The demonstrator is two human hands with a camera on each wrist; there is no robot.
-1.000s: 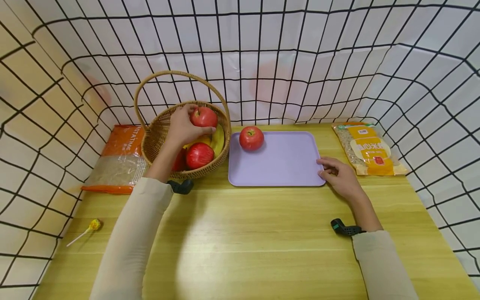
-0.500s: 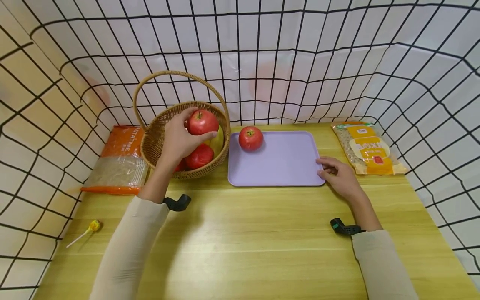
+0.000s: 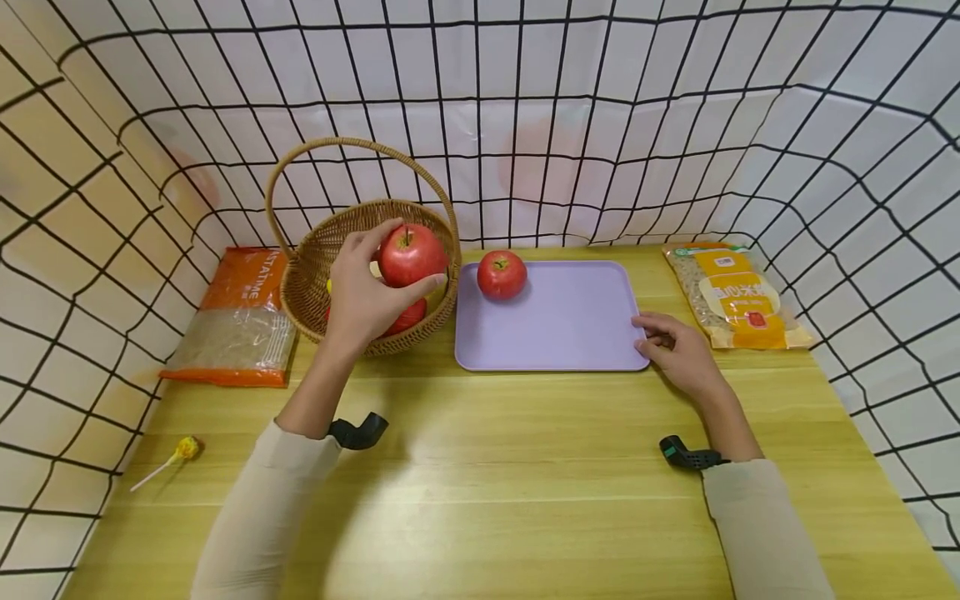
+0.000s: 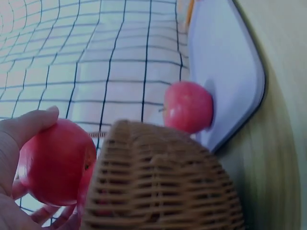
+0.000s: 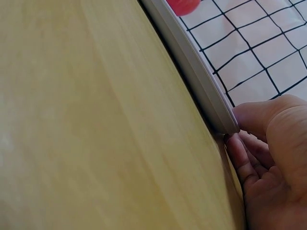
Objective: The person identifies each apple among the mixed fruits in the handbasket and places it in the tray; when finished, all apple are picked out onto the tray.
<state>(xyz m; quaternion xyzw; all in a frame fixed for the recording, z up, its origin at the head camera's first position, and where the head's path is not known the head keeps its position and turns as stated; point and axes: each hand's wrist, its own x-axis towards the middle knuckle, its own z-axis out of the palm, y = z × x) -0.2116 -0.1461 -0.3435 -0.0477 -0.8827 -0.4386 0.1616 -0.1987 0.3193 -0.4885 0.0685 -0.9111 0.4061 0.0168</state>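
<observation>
My left hand grips a red apple between thumb and fingers, over the wicker basket. In the left wrist view this apple shows beside the basket's woven side. Under it in the basket lie another red apple and some yellow fruit, mostly hidden by the hand. A further apple rests at the back left corner of the lilac tray. My right hand pinches the tray's right edge; the right wrist view shows the thumb over the rim and fingers below.
Left of the basket lies an orange-and-clear food bag, with a lollipop nearer the front. A yellow grain bag lies at the back right. Black-gridded white sheeting walls the back and sides of the wooden table.
My left hand has lifted the apple up from the fruit in the basket and brought it slightly closer to me. The right hand and tray stay put.
</observation>
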